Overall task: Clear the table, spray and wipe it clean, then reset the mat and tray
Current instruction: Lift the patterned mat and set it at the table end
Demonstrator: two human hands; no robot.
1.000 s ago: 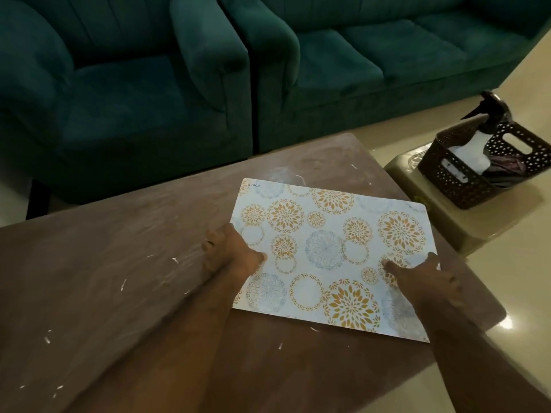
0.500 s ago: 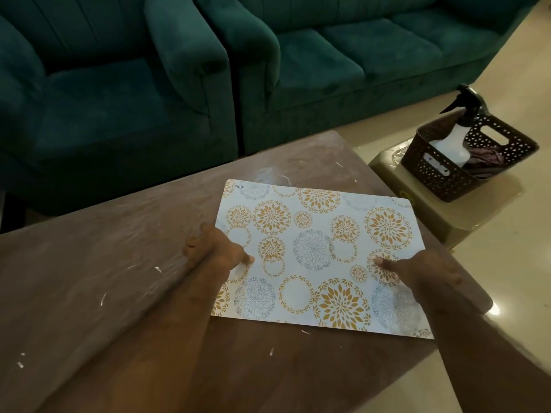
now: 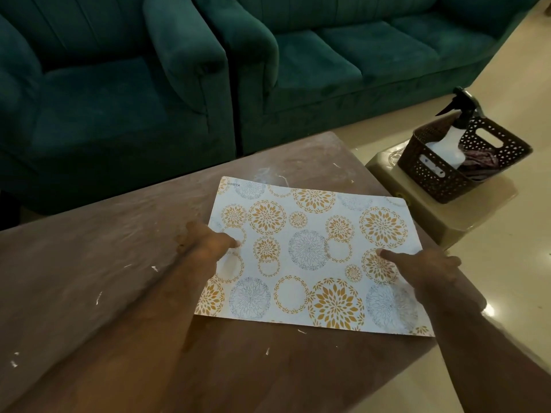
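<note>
A white mat [image 3: 310,251] printed with gold and grey flower circles sits over the right part of a brown table [image 3: 104,263]. My left hand [image 3: 205,241] grips the mat's left edge, thumb on top. My right hand [image 3: 426,266] grips its right edge, which reaches past the table's side. The far edge looks slightly raised. White scraps and dusty smears dot the table top. A white spray bottle [image 3: 447,144] with a black trigger stands in a dark perforated basket [image 3: 441,177] beside a crumpled cloth [image 3: 483,162].
The basket rests on a beige stool [image 3: 465,213] to the right of the table, on a pale glossy floor. A dark green armchair [image 3: 98,93] and a matching sofa [image 3: 351,58] stand close behind the table's far edge.
The mat has shifted slightly toward me and to the right, with both hands keeping their hold on its side edges. The view has swung a little.
</note>
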